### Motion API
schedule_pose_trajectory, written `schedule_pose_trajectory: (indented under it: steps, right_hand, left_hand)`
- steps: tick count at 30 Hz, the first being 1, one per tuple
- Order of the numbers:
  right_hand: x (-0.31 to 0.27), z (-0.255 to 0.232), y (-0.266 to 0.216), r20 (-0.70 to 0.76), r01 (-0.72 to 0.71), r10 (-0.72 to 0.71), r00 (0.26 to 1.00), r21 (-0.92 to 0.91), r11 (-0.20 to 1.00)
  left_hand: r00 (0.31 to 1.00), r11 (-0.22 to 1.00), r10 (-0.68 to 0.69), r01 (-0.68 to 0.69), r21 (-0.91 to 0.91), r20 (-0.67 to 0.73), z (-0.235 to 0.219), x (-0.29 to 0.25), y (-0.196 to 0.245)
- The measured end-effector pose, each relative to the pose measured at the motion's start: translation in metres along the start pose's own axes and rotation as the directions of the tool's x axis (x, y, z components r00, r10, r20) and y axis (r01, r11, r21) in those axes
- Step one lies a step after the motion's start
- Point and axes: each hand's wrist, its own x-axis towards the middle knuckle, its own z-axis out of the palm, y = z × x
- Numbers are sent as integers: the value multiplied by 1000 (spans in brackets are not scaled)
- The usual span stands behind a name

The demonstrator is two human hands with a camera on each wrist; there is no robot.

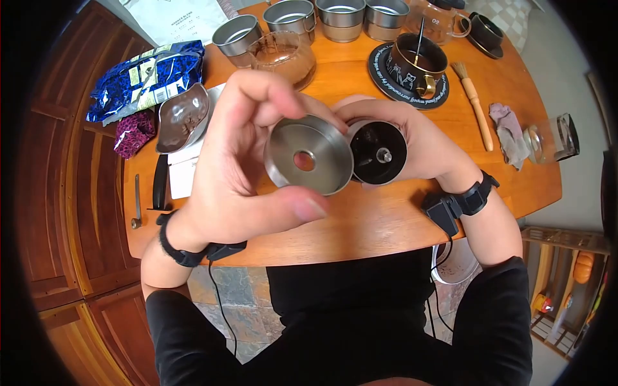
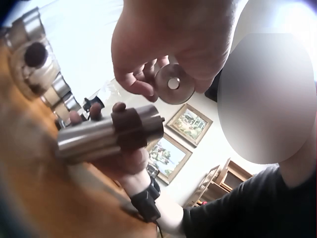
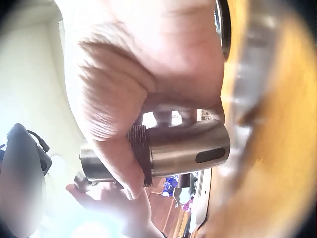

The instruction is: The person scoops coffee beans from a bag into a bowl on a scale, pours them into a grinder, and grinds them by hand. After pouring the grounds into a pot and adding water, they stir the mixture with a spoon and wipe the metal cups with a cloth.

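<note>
My left hand [image 1: 222,170] holds a round steel lid [image 1: 286,145] with a hole in its centre, between the thumb below and the fingers above. Right beside it, my right hand [image 1: 428,135] grips a hand coffee grinder [image 1: 370,157], its uncovered end tilted up toward the head camera. Inside the dark mouth stands a small metal shaft [image 1: 383,155]. In the right wrist view the grinder's steel body [image 3: 190,148] shows a dark ribbed band and an oval slot. The left wrist view has the lid [image 2: 171,93] apart from the grinder [image 2: 89,141].
Steel cups [image 1: 290,16] line the back, behind a glass bowl [image 1: 283,61] with brown residue. A black cup [image 1: 418,55] sits on a round dark mat. On the right lie a brush [image 1: 475,103], a cloth [image 1: 508,132] and a glass jar [image 1: 547,138]. Leftward are a dish [image 1: 183,106] and blue bag [image 1: 148,77].
</note>
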Motion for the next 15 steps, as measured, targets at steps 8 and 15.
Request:
schedule_pose_trajectory:
  steps: [8, 15]
  right_hand:
    - [1, -15, -3, -100, -112, 123, 987, 111, 988]
    - [0, -13, 0, -232, -191, 240, 943, 214, 958]
  left_hand:
    - [1000, 1000, -21, 21, 17, 16, 14, -6, -30]
    - [958, 965, -260, 261, -4, -118, 14, -13, -54]
